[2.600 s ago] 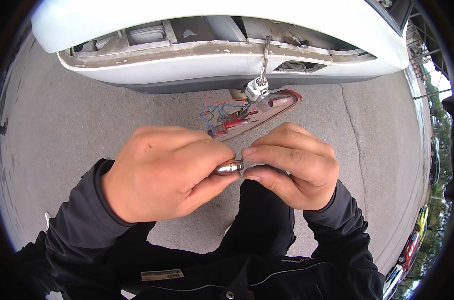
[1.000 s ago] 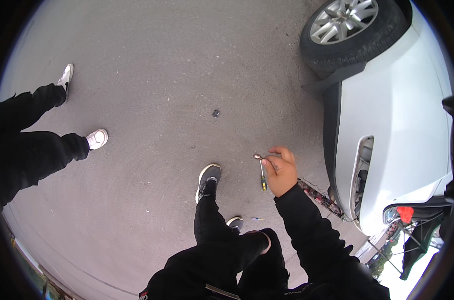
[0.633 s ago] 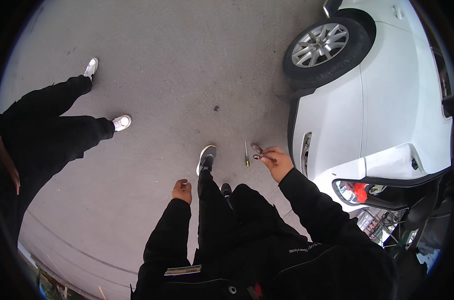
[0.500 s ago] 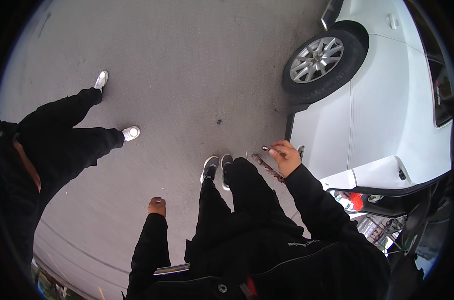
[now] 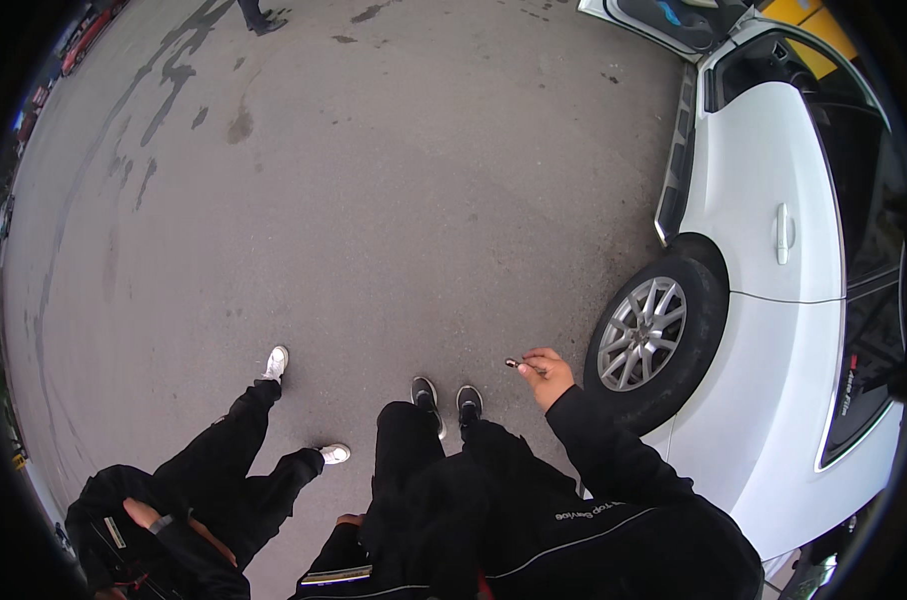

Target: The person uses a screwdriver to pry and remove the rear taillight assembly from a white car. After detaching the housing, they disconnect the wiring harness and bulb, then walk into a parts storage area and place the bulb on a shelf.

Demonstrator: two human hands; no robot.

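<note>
At seven o'clock, the left hand (image 5: 351, 519) was mostly hidden, its grip impossible to tell. The small shiny bulb (image 5: 513, 363) — probably light, stiff, fragile, best held by its base — was pinched at the ten-o'clock side of the right hand (image 5: 547, 378).

Right hand (image 5: 547, 377), one; left hand (image 5: 350, 520), one; small shiny bulb (image 5: 512, 363), one; white car (image 5: 739, 430), one; alloy wheel (image 5: 643, 334), one; open car door (image 5: 664, 28), one; door handle (image 5: 783, 234), one; wearer's dark shoes (image 5: 426, 392), two; white shoes (image 5: 277, 362), two; other people (image 5: 239, 430), two
</note>
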